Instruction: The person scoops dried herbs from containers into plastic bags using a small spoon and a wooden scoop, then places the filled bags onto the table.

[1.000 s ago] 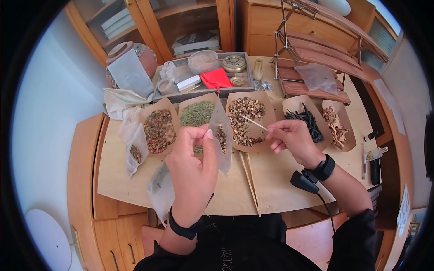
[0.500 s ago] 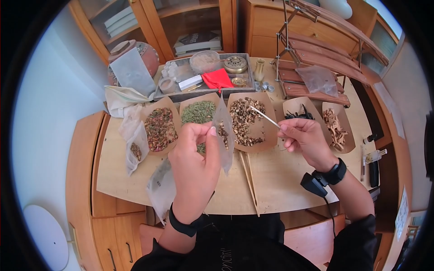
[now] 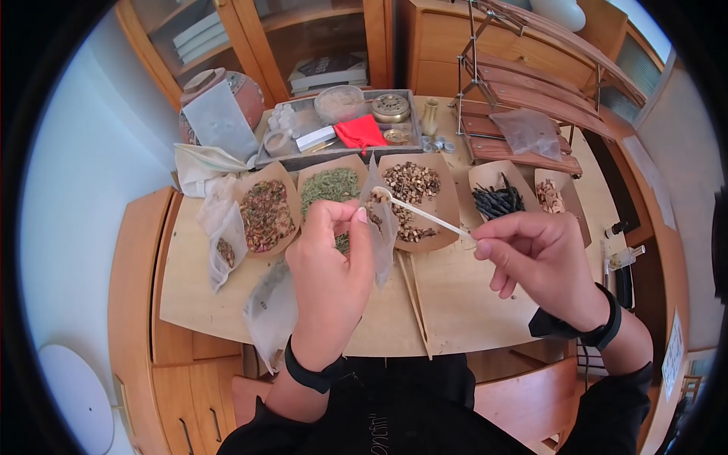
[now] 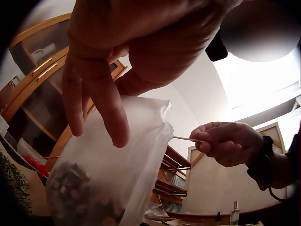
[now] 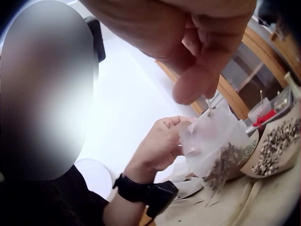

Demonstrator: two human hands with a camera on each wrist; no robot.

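Note:
In the head view my left hand (image 3: 330,262) pinches the upper edge of a translucent pouch (image 4: 136,141), held upright over the table. Brown chopped herb pieces (image 4: 84,195) show through its lower part. Between thumb and fingertips, my right hand (image 3: 542,250) grips the end of a slim white long-handled spoon (image 3: 432,218). Its small round bowl lies at the pouch's mouth, and in the left wrist view the handle runs to the pouch's open edge, with the far end hidden. Behind the pouch sits a paper tray (image 3: 447,186) of similar brown pieces.
More paper trays hold dried petals (image 3: 265,216), green herb (image 3: 330,186), dark strips (image 3: 497,199) and pale chips (image 3: 550,196). Wooden tongs (image 3: 413,303) lie near the front edge. Another pouch (image 3: 269,311) lies left. A grey tray (image 3: 303,157) and folding rack (image 3: 523,144) stand behind.
The spoon's bowl has moved left from above the tray of brown pieces to the pouch's mouth. My right hand has shifted right and closer to me; the left hand stays almost still.

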